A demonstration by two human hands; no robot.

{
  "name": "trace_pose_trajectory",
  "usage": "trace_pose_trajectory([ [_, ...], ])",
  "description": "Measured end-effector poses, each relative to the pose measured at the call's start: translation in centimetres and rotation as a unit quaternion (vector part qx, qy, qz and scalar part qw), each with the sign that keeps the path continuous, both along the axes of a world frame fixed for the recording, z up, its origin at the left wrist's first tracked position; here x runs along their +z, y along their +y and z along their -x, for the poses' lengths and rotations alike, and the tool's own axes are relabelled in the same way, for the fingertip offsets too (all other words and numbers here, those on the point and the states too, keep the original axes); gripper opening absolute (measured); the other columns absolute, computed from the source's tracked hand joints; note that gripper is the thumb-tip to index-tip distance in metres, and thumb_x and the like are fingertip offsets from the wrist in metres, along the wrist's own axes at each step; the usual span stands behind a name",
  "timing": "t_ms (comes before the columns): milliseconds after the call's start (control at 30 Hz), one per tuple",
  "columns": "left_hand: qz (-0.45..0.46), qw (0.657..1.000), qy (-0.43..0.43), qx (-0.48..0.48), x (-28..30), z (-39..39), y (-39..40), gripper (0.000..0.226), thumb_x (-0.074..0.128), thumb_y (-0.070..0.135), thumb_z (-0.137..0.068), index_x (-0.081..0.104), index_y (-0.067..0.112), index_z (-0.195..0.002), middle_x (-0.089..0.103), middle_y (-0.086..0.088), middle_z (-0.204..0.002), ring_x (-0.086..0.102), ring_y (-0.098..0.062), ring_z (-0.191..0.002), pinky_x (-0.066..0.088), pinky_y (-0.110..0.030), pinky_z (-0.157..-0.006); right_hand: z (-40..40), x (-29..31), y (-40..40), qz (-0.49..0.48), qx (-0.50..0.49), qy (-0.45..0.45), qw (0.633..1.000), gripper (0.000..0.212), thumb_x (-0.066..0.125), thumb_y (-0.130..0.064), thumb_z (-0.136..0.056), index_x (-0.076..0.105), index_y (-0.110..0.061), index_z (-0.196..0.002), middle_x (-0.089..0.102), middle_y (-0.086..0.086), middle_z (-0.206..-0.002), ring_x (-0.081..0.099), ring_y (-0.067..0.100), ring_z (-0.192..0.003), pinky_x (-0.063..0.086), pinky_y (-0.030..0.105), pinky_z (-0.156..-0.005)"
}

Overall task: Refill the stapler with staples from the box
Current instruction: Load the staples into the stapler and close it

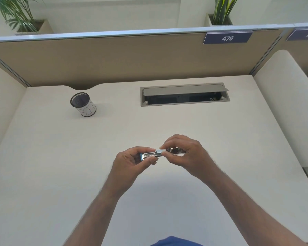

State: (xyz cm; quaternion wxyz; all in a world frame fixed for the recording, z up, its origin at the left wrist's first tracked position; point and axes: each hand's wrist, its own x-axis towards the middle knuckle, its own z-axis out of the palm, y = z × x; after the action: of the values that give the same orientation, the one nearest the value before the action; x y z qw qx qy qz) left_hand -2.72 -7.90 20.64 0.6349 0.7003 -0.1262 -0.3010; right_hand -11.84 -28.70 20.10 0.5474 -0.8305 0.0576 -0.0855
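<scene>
I held the stapler [152,155] above the desk [43,174], a little below the middle of the frame, with both hands closed on it. It lay roughly level, running left to right between my two grips. My left hand [130,163] gripped its left end, thumb along the near side and fingers curled behind the far side, so the metal channel showed open toward me between them. My right hand [185,153] came in from the right and pinched narrowly at the middle of the stapler, where a small bright metal block sat on the channel; thumb and forefinger met on that block. Behind those fingers, the right part of the stapler ran on under my palm, mostly hidden. Whether the block was a strip of staples or a part of the stapler, I could not tell. I could not tell if the stapler touched the desk either; it seemed lifted clear.

In the upper left of the frame a mesh pen cup [83,104] stood upright on the desk, well apart from my hands. In the upper middle, a cable hatch [184,94] sat in the desk with its lid tilted open.
</scene>
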Motion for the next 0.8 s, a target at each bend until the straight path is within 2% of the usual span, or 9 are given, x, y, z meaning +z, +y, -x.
trace_pose_trajectory([
  [267,0.001,1.0,0.004,0.0,0.2,0.5,0.0,0.017,0.081,0.005,-0.091,0.082,0.015,-0.105,0.085,-0.009,-0.095,0.083,-0.028,-0.089,0.064,-0.029,-0.086,0.5,0.1,-0.3,-0.013,-0.001,0.006,1.0,0.015,0.08,-0.001,-0.09,0.083,-0.014,-0.097,0.074,-0.005,-0.096,0.069,0.023,-0.087,0.059,0.043,-0.077],
  [467,0.005,1.0,0.006,0.007,0.2,0.7,0.1,0.017,0.08,0.004,-0.091,0.082,0.014,-0.105,0.085,-0.011,-0.092,0.083,-0.027,-0.088,0.063,-0.027,-0.085,0.6,0.3,-0.5,0.009,0.015,0.007,1.0,0.011,0.081,-0.006,-0.092,0.084,-0.014,-0.099,0.074,-0.005,-0.098,0.07,0.02,-0.087,0.057,0.03,-0.075],
  [600,0.011,1.0,0.009,0.007,0.0,0.4,0.1,0.017,0.081,0.005,-0.09,0.082,0.013,-0.106,0.085,-0.013,-0.092,0.083,-0.027,-0.088,0.064,-0.028,-0.086,0.3,0.6,-0.6,0.055,0.031,0.013,0.998,0.01,0.082,-0.014,-0.094,0.084,-0.017,-0.102,0.074,-0.009,-0.101,0.07,0.018,-0.089,0.057,0.028,-0.077],
  [733,0.024,0.999,0.02,0.007,-0.2,0.4,0.0,0.018,0.081,0.008,-0.088,0.082,0.012,-0.106,0.085,-0.012,-0.091,0.083,-0.026,-0.087,0.062,-0.026,-0.083,-0.2,1.3,-1.0,0.084,0.064,0.049,0.993,0.016,0.082,-0.024,-0.094,0.084,-0.022,-0.11,0.074,-0.011,-0.102,0.068,0.013,-0.086,0.05,0.015,-0.076],
  [800,0.034,0.999,0.028,0.012,-0.2,0.4,-0.1,0.02,0.081,0.013,-0.086,0.082,0.013,-0.106,0.085,-0.012,-0.089,0.083,-0.025,-0.086,0.061,-0.024,-0.083,-0.3,1.7,-1.1,0.08,0.069,0.049,0.993,0.018,0.083,-0.027,-0.093,0.083,-0.023,-0.111,0.075,-0.01,-0.101,0.068,0.014,-0.087,0.054,0.02,-0.077],
])
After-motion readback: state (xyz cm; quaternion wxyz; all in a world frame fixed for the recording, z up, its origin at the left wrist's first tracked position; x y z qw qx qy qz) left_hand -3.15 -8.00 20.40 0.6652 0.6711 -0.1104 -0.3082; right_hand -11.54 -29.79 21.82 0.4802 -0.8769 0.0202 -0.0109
